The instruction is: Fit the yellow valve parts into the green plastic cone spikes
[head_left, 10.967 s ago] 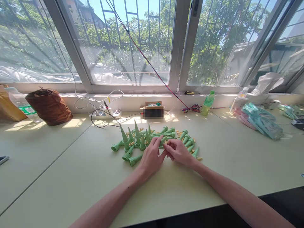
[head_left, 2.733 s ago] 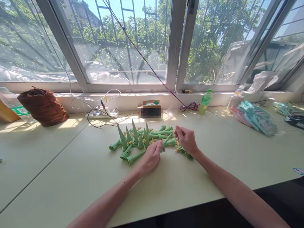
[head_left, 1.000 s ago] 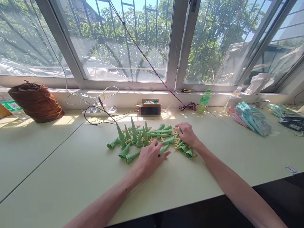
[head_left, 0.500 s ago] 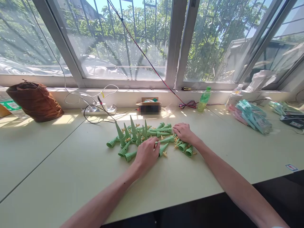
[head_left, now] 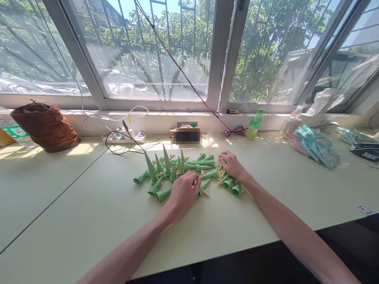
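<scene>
Green plastic cone spikes (head_left: 167, 163) with threaded caps lie in a loose pile on the table, several of them standing point up. Small yellow T-shaped pieces (head_left: 206, 192) are scattered among them. My left hand (head_left: 185, 189) rests at the near edge of the pile, fingers curled down beside a lying green cone (head_left: 204, 185); its fingertips are mostly hidden. Over the right end of the pile, my right hand (head_left: 231, 165) has bent fingers drawn together. What it holds, if anything, is too small to make out. Below it, open cap ends (head_left: 236, 191) face me.
A brown cloth bag (head_left: 45, 126) stands at the left. Along the sill are a power strip (head_left: 124, 136), a small box with a blurred front (head_left: 187, 136), coiled wires (head_left: 235, 130) and a green bottle (head_left: 255, 125). Plastic-bagged items (head_left: 316, 146) lie at right.
My right hand has lifted and shifted slightly right, its fingers drawing back from the cones. My left hand stays almost where it was. The pile looks the same.
</scene>
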The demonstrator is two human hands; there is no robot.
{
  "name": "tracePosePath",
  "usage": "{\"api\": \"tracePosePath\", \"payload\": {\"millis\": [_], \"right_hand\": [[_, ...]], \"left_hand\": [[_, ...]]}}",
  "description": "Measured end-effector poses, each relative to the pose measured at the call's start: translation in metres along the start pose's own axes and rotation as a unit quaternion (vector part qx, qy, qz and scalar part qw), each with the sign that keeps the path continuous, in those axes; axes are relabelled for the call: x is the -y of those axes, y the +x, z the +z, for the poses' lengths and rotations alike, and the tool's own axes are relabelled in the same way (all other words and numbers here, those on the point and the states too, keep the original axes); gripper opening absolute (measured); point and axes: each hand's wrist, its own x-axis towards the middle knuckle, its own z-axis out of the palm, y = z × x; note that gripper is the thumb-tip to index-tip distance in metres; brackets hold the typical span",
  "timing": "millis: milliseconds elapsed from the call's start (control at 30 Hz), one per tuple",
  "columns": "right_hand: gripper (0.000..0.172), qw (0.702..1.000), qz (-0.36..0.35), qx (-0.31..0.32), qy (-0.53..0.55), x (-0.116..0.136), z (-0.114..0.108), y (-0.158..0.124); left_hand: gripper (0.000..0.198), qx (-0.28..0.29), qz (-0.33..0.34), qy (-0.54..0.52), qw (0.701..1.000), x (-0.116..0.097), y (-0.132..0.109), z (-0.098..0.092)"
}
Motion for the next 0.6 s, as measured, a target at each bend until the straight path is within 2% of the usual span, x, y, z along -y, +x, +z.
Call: {"api": "tracePosePath", "payload": {"millis": [267,600], "right_hand": [[0.019,0.99,-0.044,-0.116,0.061,0.003,-0.005,-0.001],[0.016,0.985,-0.059,-0.138,0.083,0.022,-0.009,-0.006]], "left_hand": [[0.035,0.005,0.016,-0.004,1.0,0.0,-0.001,0.002],[0.032,0.025,0.017,0.009,1.0,-0.001,-0.002,0.003]]}}
